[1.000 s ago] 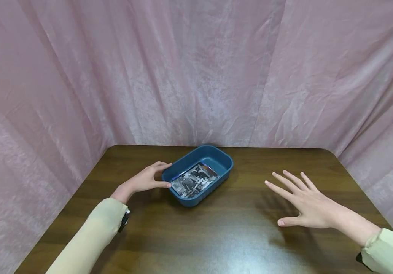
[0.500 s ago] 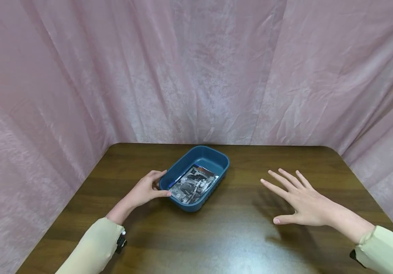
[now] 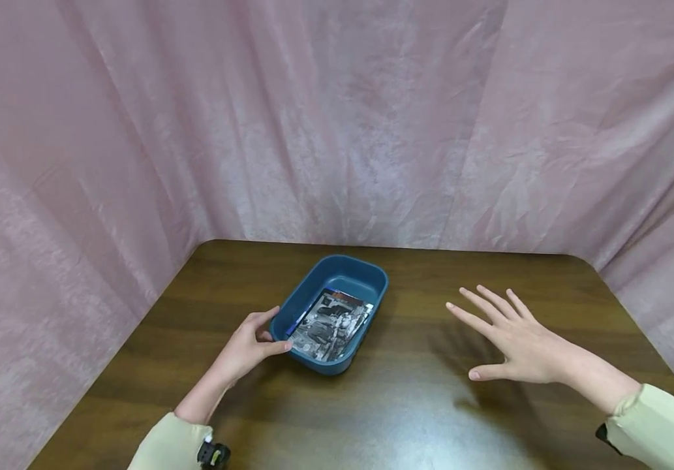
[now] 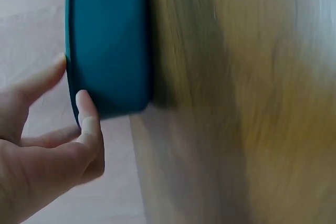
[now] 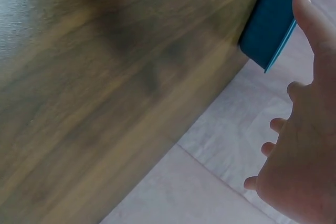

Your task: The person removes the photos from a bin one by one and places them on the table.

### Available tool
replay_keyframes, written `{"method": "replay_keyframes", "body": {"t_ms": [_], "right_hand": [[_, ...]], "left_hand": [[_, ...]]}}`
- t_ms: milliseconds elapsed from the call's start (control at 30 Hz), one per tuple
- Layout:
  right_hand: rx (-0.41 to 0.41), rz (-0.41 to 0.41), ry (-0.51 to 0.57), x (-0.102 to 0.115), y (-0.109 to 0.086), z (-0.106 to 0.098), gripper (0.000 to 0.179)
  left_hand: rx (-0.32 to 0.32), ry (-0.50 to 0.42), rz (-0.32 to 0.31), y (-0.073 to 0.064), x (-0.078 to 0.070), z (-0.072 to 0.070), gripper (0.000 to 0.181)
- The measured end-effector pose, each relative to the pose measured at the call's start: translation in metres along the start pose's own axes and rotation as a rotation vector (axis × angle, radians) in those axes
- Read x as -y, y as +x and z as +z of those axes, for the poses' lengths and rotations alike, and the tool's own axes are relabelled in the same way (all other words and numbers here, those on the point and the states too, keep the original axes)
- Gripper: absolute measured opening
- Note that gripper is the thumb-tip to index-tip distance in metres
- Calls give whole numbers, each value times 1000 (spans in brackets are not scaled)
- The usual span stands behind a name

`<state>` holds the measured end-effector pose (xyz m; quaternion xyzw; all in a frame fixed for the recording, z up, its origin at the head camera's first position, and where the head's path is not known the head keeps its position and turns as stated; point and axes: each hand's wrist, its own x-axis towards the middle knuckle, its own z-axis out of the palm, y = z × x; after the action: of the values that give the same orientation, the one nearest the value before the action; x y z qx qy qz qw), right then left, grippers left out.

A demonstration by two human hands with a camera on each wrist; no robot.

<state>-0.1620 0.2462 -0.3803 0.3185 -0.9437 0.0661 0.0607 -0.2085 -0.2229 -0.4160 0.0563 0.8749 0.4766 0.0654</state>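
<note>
A blue plastic tub (image 3: pixel 372 321), an oblong with rounded corners, sits at an angle on the table. Flat inside it lies a glossy black-and-white picture (image 3: pixel 327 324) with a blue edge; whether it is a card or a case cover I cannot tell. My left hand (image 3: pixel 248 346) grips the tub's near left end, thumb at the rim and fingers curled at the outer side. The left wrist view shows that hand (image 4: pixel 58 140) against the tub's wall (image 4: pixel 110 40). Off to the right, my right hand (image 3: pixel 521 346) hovers over the table with fingers spread, holding nothing.
The brown wooden table (image 3: pixel 419 405) has rounded far corners. Pink curtains (image 3: pixel 342 130) hang behind it and along both sides. A black device (image 3: pixel 213 453) is strapped at the left sleeve cuff.
My left hand has taken hold of the tub's end and drawn it nearer and slightly left, turning it a little. The right hand has hardly moved.
</note>
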Motion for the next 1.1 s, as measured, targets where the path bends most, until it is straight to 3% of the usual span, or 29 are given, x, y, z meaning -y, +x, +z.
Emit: {"method": "replay_keyframes", "body": {"t_ms": [233,533,800,1100], "right_hand": [[-2,-13,1,2,4,0,100],[20,-44,-17,10,22,-7,100],[72,-93,-18,19,72,-13,100],[105,-178,142,34,143,-14,95]], "left_hand": [[-56,-210,-104,-16,-3,13,78],[-47,-295,-138,-30,-3,14,83],[4,-283,-171,-38,-4,9,86],[-15,-256,-212,-45,-4,7,83]]}}
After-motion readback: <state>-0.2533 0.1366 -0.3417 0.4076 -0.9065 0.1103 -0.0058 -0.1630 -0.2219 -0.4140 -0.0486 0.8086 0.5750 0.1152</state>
